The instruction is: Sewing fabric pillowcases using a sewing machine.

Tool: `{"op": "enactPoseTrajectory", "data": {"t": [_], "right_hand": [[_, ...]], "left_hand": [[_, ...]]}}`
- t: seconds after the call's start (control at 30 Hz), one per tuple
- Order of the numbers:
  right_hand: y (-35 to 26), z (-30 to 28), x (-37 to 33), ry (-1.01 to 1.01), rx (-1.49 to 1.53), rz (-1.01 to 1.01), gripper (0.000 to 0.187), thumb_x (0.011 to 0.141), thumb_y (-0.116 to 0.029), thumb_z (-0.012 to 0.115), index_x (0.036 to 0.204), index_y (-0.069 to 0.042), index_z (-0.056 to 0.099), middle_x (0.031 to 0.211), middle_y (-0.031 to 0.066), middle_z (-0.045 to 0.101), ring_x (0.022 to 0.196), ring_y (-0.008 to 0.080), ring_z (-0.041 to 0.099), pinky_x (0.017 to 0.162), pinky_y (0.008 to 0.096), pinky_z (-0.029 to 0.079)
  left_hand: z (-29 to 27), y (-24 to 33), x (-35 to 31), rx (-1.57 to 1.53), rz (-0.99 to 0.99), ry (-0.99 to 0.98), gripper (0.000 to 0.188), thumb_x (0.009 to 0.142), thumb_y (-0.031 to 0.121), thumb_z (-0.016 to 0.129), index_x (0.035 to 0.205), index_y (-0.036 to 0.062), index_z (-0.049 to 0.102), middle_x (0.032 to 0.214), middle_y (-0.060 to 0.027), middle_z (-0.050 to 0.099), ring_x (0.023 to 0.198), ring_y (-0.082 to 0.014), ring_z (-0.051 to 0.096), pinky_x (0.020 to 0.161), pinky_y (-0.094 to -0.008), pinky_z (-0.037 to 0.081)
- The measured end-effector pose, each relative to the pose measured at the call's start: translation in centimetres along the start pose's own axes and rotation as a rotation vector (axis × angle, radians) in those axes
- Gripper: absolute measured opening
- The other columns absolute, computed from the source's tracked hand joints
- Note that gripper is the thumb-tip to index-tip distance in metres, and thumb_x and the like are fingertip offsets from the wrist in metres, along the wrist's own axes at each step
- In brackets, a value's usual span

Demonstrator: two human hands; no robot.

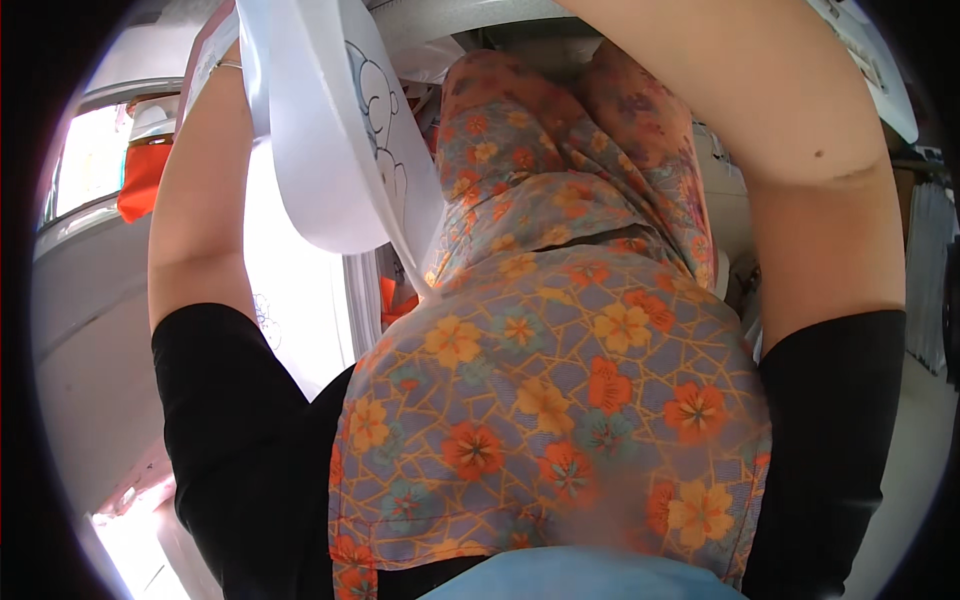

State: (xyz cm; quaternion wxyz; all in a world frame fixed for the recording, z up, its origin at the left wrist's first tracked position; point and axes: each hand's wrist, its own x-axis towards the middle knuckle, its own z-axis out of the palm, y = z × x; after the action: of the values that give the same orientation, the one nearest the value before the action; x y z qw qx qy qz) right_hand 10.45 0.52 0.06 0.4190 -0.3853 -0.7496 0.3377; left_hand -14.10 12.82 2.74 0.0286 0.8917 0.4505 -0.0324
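My left forearm (205, 200) reaches up the left side. A thin band circles its wrist, and the hand beyond is hidden by white material and the top edge. Against that arm hangs a limp white piece of fabric or thin sheet (315, 150), its lower end rounded. Dark cartoon-like line drawing (375, 110) shows on its right part, and a narrow tail runs down to my lap. My right arm (810, 130) bends across the upper right and leaves the view at the top, so its hand is out of sight.
A flowered apron (540, 400) covers my front and lap. Bright white material with a faint drawing (265, 320) lies beside my left sleeve. An orange-red item (143, 180) sits at far left. Stacked grey-white sheets (930, 270) stand at far right. A pale curved edge (470, 12) crosses the top.
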Motion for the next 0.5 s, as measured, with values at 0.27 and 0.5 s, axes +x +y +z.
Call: {"op": "enactPoseTrajectory", "data": {"t": [0.27, 0.5], "right_hand": [[-1.2, -2.9, 3.5, 0.167, -0.549, -0.581, 0.022, 0.088, -0.025, 0.061, 0.1, -0.009, 0.068, 0.094, 0.0223, 0.064, 0.092, 0.0346, 0.064, 0.081, 0.0428, 0.047], [8.4, 7.6, -14.6, 0.147, 0.889, 0.394, 0.084, 0.075, -0.019, 0.082, 0.146, -0.004, 0.038, 0.136, 0.0117, 0.054, 0.129, 0.0239, 0.048, 0.11, 0.0397, 0.039]], "left_hand": [[-3.6, 7.4, 0.4, 0.197, -0.144, -0.091, 0.048, 0.098, 0.034, 0.052, 0.137, 0.0056, 0.052, 0.147, -0.0203, 0.043, 0.136, -0.0366, 0.04, 0.114, -0.0389, 0.032], [4.5, -0.7, 0.2, -0.142, -0.076, 0.214, 0.049, 0.103, 0.038, 0.044, 0.143, 0.01, 0.046, 0.149, -0.0212, 0.04, 0.138, -0.0367, 0.037, 0.117, -0.0416, 0.028]]}}
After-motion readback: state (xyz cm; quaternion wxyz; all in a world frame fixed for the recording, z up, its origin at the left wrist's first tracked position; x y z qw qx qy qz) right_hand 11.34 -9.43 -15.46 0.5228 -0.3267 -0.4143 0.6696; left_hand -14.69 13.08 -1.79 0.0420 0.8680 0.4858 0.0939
